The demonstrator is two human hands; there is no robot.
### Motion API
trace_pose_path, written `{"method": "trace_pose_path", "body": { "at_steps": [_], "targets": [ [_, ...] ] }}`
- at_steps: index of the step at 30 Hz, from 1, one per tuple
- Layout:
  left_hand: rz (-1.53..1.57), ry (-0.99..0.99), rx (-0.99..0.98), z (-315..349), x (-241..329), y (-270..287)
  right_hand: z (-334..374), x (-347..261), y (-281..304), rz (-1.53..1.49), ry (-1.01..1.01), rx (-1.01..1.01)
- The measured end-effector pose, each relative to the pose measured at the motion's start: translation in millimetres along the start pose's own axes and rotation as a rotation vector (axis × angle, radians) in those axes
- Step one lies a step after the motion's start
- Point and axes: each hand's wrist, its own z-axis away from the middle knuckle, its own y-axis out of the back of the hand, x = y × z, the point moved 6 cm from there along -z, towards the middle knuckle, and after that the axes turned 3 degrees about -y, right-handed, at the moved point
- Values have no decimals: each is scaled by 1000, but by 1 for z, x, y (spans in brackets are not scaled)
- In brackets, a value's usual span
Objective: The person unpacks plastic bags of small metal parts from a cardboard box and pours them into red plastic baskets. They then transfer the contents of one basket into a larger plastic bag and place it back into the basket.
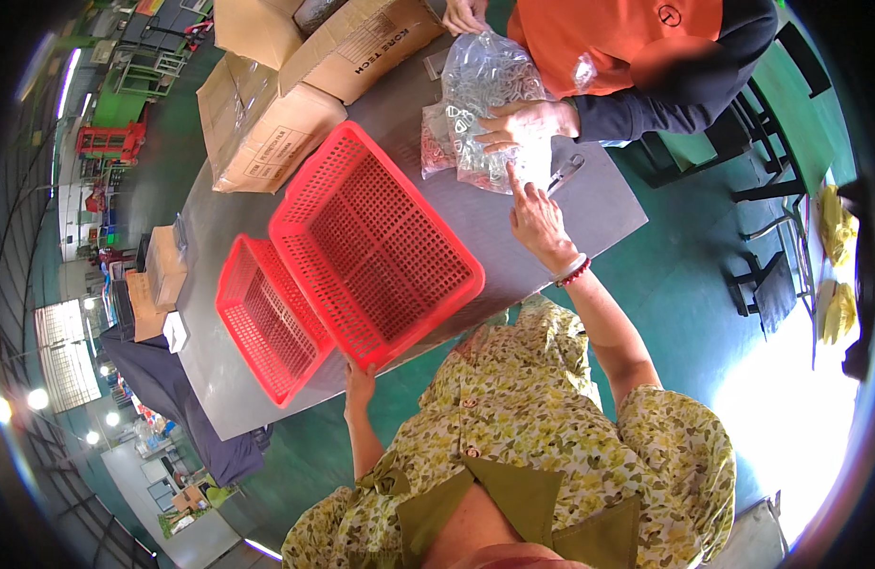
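The near rim of the upper red basket (376, 248) is gripped by the left hand (359, 381), fingers curled under the edge at the table's (589, 204) near side; how firmly it is pinched cannot be told. This basket is tilted, resting partly on a second red basket (267, 322) just beside it to the left. A slip is judged likely here: held by one corner only, the upper basket could be tipped off the lower one or dragged over the table edge.

Farther out, the right hand (535, 220) is stretched forward with the forefinger extended and the other fingers loosely folded, nothing being held; its tip touches a clear plastic bag (490, 104) of small metal parts. The same bag is pressed down by a co-worker's hand (525, 123), so the two hands could be knocked together, and the bag could be torn or spilled if pulled both ways.

Scissors (565, 174) lie just right of the bag, near the pointing finger, and could be brushed off or caught. Beyond the baskets, cardboard boxes (267, 128) crowd the far left of the table, leaving little room for the baskets to be pushed away.
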Motion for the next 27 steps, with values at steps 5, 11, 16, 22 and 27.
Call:
{"method": "trace_pose_path", "body": {
  "at_steps": [5,11,16,22,27],
  "targets": [
    [-212,-105,215,2,43,37,10,-3,3,-21,-24,-42],
    [-139,-159,243,-9,70,51,25,-1,2,-67,46,68],
    [-103,-157,233,-4,83,42,69,8,5,-28,112,-65],
    [-112,-169,178,-7,64,21,136,41,-7,35,66,-265],
    [-305,-208,328,12,86,23,133,23,-16,-108,56,-268]
  ]
}}
